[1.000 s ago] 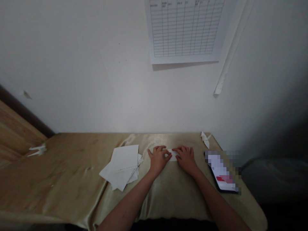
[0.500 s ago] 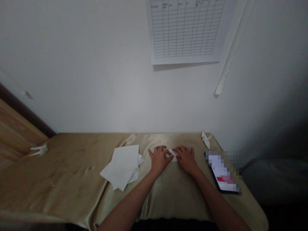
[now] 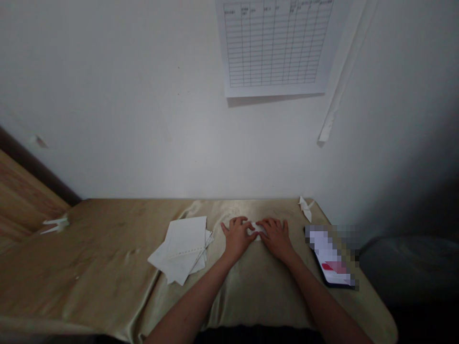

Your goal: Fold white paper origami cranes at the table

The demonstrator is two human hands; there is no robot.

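A small piece of white paper lies on the cloth-covered table between my two hands, partly hidden under the fingers. My left hand has its thumb and index finger closed on the paper's left side, the other fingers spread away. From the other side my right hand grips the paper's right part with thumb and index finger, its remaining fingers bent on the cloth. To the left of my left hand sits a stack of white paper sheets, loosely fanned.
A folded white paper figure lies at the back right, above a phone with a lit screen. Another white paper figure is at the far left. The gold tablecloth has wrinkles; a wall rises behind.
My right thumb and fingers have shifted slightly left, closer to my left hand, covering more of the paper. The left hand stays in nearly the same place.
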